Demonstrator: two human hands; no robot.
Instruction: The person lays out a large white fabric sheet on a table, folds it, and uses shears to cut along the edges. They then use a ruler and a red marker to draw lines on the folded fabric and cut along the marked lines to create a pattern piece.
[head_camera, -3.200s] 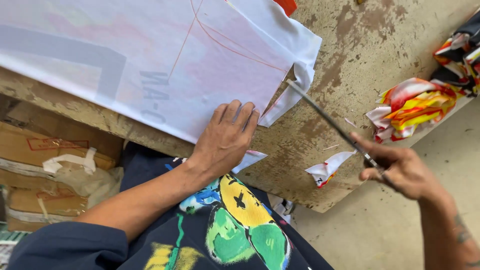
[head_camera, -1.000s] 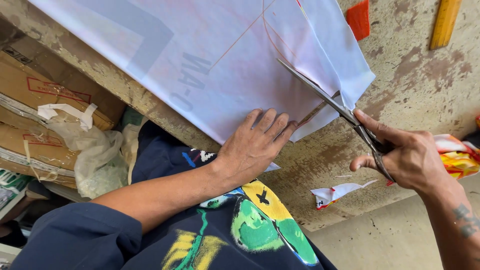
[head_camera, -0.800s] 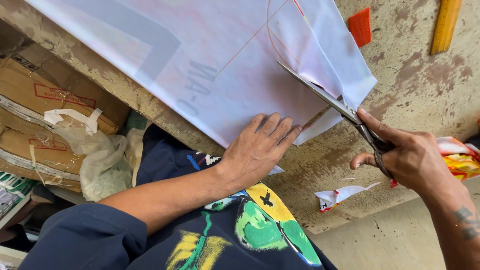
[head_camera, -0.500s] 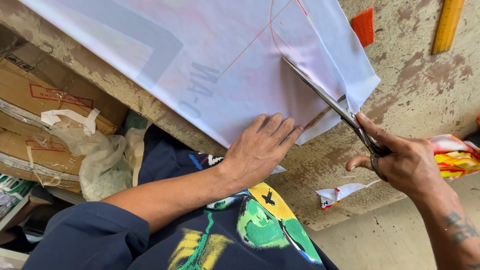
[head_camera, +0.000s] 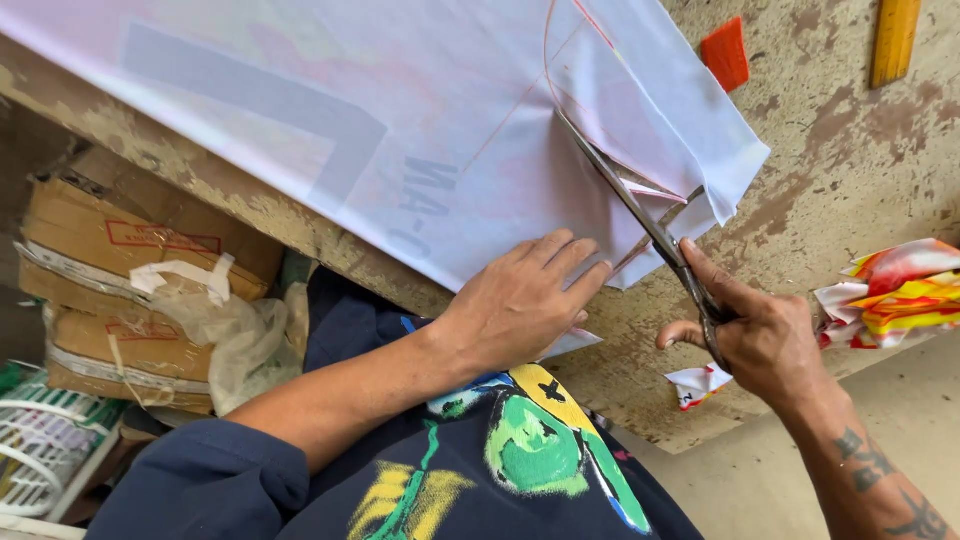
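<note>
A pale white-lilac cloth (head_camera: 400, 130) with faint printed shapes and thin orange marked lines lies on a worn wooden table (head_camera: 800, 200). My left hand (head_camera: 525, 300) lies flat, fingers spread, on the cloth's near edge. My right hand (head_camera: 755, 335) grips metal scissors (head_camera: 640, 215). Their blades reach into the cloth along a marked line, and a cut flap of cloth (head_camera: 690, 150) lies to their right.
An orange chalk piece (head_camera: 726, 55) and a yellow ruler (head_camera: 895, 40) lie at the table's far right. Colourful fabric scraps (head_camera: 895, 295) sit at the right edge, a small scrap (head_camera: 700, 385) near my right hand. Cardboard boxes (head_camera: 110, 290) and a plastic bag (head_camera: 235, 330) stand under the table at left.
The scissors have advanced farther into the cloth along the marked line, and my right hand followed. The left hand stays pressed on the cloth's edge.
</note>
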